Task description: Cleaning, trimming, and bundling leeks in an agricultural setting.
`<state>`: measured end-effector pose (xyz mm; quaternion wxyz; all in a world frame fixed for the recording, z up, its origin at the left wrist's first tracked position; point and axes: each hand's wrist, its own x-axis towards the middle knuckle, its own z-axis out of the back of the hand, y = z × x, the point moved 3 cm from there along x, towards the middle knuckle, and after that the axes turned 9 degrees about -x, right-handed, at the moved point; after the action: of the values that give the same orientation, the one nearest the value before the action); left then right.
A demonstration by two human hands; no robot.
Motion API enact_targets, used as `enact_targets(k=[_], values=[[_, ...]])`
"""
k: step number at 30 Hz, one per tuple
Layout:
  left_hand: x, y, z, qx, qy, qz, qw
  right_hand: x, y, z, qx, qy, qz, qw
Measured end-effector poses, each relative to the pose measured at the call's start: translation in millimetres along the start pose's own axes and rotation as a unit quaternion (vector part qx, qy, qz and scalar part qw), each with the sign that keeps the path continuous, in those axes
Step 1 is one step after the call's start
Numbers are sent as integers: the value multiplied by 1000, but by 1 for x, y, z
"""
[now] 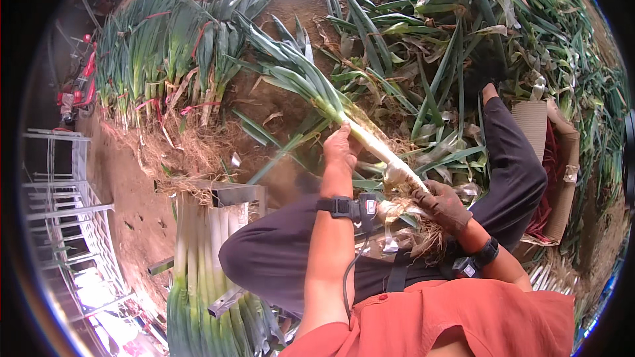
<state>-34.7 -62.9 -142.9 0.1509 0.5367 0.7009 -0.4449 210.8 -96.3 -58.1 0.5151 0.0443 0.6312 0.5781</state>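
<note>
The leek (374, 142) is held aslant in front of the person's lap, between the knees, its green leaves toward the far left and its root end toward the near right. The left hand (340, 150) has its grip wrapped round the stem just below the leaves; the right hand (442, 207), in a brown glove, has its grip pinching the root end.

To the right, beside the person's right leg, stands a cardboard box (567, 182) with its top open — a heap of dark red strands (548, 175) lies inside, too tangled to count. At the near left, a metal frame (239, 195) holds a stack of leeks (198, 244), white stems toward the far side and green leaves toward the near side; how far down the stack goes is hidden.

Tied bundles (159, 59) with red ties lie on the ground (126, 208) at the far left, roots toward the person. A wide heap of loose leaves (436, 73) spreads over the far right — some of it reaches round behind the box.
</note>
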Motion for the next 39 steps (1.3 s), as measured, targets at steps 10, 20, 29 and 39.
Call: enact_targets(k=[10, 20, 29, 39], values=[[-8, 4, 13, 169, -64, -44, 982, -4, -6, 10, -97, -50, 28, 994], [-161, 39, -65, 543, 343, -185, 744, 1, 32, 40, -329, -216, 205, 896], [-83, 22, -10, 268, 98, 91, 954, 9, 57, 45, -493, -270, 267, 783], [-13, 34, 4, -77, -67, 126, 987, 33, 54, 5, -264, -16, 362, 894]])
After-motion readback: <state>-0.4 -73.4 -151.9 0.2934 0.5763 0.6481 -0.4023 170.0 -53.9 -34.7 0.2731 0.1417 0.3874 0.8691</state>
